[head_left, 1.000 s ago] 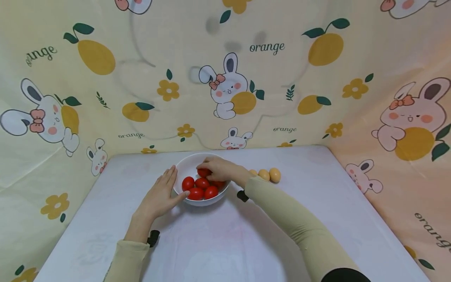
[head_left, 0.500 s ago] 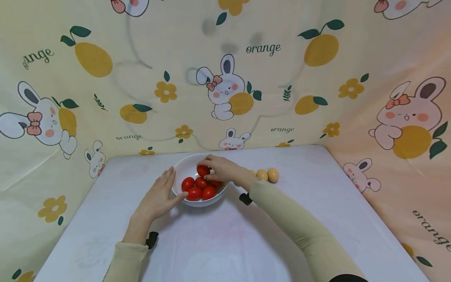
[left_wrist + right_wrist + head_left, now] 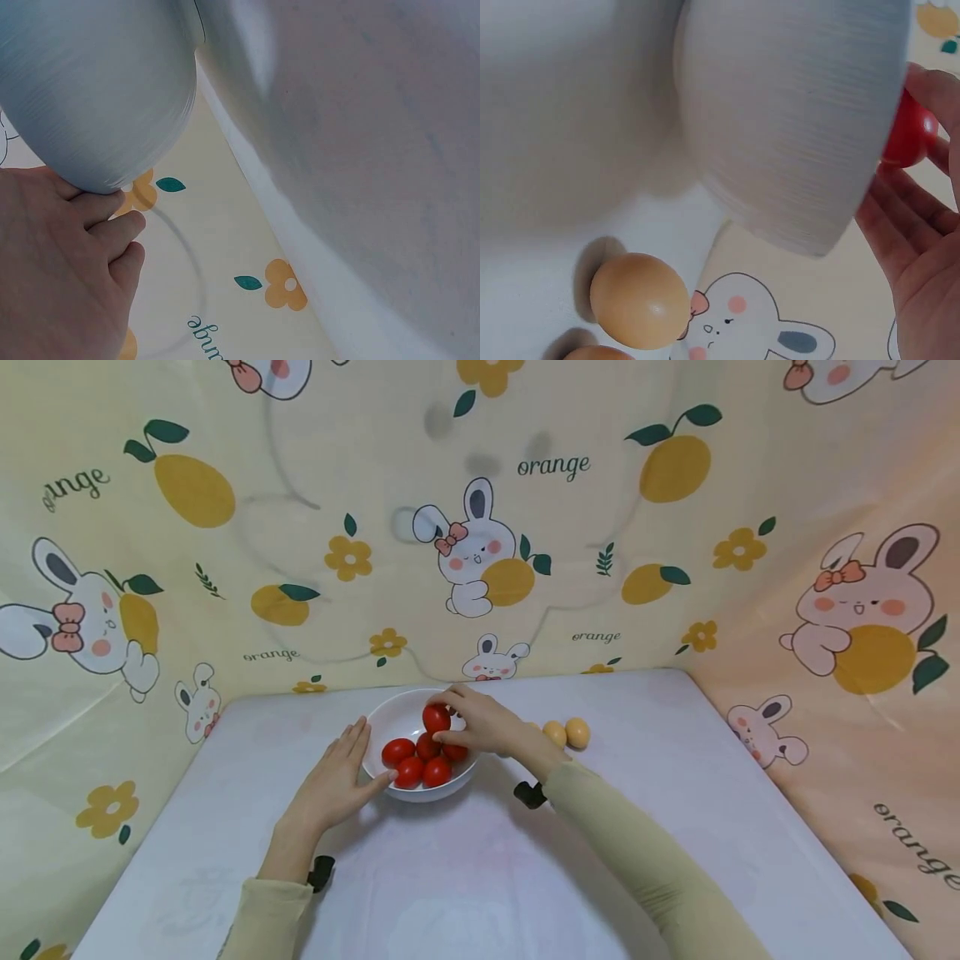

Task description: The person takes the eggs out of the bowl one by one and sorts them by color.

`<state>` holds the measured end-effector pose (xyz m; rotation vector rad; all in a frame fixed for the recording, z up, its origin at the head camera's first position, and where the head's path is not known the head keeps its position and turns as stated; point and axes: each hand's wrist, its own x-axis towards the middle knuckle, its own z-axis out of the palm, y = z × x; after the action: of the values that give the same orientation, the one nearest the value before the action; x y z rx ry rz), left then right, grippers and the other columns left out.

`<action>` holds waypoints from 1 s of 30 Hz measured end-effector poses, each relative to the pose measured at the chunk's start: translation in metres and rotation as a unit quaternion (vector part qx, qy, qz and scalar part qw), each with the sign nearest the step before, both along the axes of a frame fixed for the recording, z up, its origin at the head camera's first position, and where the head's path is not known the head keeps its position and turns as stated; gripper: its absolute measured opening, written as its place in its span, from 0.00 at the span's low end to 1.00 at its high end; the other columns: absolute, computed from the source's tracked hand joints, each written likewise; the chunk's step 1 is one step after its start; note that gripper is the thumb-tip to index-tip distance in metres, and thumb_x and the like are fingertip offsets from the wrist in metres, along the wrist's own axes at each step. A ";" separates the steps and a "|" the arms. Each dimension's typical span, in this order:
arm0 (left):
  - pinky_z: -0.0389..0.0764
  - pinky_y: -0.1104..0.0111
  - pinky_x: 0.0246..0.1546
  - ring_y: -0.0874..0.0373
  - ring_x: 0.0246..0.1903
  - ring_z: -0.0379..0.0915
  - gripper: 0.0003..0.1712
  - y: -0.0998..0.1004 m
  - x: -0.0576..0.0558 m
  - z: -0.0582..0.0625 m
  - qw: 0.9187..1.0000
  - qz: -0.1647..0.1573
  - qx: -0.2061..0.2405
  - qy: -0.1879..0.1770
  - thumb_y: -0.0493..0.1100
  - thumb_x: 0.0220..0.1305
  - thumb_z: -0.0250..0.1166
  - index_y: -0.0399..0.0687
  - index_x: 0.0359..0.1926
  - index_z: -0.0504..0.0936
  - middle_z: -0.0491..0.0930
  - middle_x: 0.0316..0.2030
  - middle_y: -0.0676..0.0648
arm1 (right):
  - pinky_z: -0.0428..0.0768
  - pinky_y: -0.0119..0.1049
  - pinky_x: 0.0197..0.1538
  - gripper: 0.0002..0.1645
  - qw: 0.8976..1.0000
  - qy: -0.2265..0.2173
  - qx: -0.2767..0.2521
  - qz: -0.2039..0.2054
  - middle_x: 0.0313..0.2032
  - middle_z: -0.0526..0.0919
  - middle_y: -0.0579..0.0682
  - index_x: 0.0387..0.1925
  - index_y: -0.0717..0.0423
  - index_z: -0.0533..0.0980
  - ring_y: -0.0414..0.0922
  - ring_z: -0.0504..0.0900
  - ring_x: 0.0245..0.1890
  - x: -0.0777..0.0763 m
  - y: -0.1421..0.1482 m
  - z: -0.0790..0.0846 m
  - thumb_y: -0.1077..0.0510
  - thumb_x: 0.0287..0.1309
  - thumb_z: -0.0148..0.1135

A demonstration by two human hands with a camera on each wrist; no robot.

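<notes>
A white bowl (image 3: 387, 717) stands toward the back of the table, with several smooth red tomatoes (image 3: 398, 752) in its lower part. My right hand (image 3: 487, 725) reaches over the bowl's right side and pinches one red tomato (image 3: 437, 718) between thumb and fingers, above the others. The right wrist view shows this red tomato (image 3: 913, 133) just past the rim, partly hidden by the bowl wall. My left hand (image 3: 335, 783) rests against the bowl's left side, fingers extended along the outside and thumb at the near rim. In the left wrist view its fingertips meet the bowl (image 3: 105, 97).
Right of the bowl lie several light brown eggs (image 3: 577, 733) on the white table (image 3: 450, 877), partly hidden by my right wrist. A patterned cloth (image 3: 360, 460) with rabbits and oranges rises behind the table and along its sides.
My right hand has raised the pinched tomato a little above the others. A tomato at the left of the bowl has turned slightly. The left hand stays at the bowl.
</notes>
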<state>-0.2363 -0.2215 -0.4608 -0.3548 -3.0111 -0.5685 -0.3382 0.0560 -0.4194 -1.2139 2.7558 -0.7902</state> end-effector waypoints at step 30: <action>0.52 0.43 0.78 0.36 0.80 0.44 0.60 0.000 0.002 0.003 1.000 -0.005 -0.003 0.005 0.74 0.69 0.55 0.34 0.81 0.51 0.48 0.82 0.36 | 0.85 0.48 0.58 0.32 0.986 0.031 -0.139 -0.085 0.55 0.78 0.49 0.63 0.52 0.76 0.47 0.81 0.53 0.034 0.073 -0.019 0.49 0.61 0.76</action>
<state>-0.2347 -0.2218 -0.4582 -0.3717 -3.0033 -0.5566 -0.3041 0.1286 -0.4386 -1.0628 2.9044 -1.2085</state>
